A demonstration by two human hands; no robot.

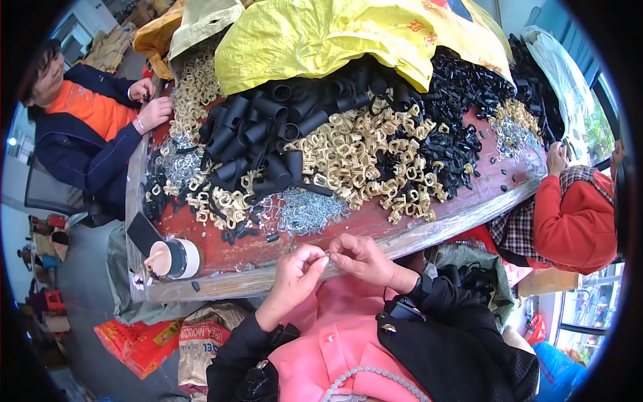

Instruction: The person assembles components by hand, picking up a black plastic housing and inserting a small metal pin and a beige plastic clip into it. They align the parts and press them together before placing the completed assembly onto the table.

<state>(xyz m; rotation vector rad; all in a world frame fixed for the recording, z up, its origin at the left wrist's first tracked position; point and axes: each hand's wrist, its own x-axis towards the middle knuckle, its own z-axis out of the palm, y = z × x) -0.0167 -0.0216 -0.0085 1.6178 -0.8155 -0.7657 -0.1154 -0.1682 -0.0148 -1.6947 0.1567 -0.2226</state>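
Left hand (297, 275) and right hand (367, 261) meet in front of the table's near edge, hiding a stretch of it; the thumb and forefinger of each are pinched on a small piece (327, 254), which the fingertips mostly cover, so its kind cannot be told (only a speck shows). Below, a pink garment (328, 348) and black sleeves (238, 362) are cut off by the lower rim; to the right a greenish sack (499, 288) gapes beside the table, its dark contents hard to make out.

On the red table (224, 251), just beyond the hands, lies a pile of small silvery metal fasteners (305, 211), too fine to tell singly; at the left corner a lidded cup (186, 258) partly covers a dark flat slab (143, 233). Farther back come beige plastic clips (355, 151), black tubes (234, 137) and small black parts (452, 154), heaped into one another; a yellow sack (321, 43) hides the back of the heap. At the left a co-worker in orange and navy (94, 134) has both hands at the table; at the right another in red (569, 218) is cut off by the dark rim.
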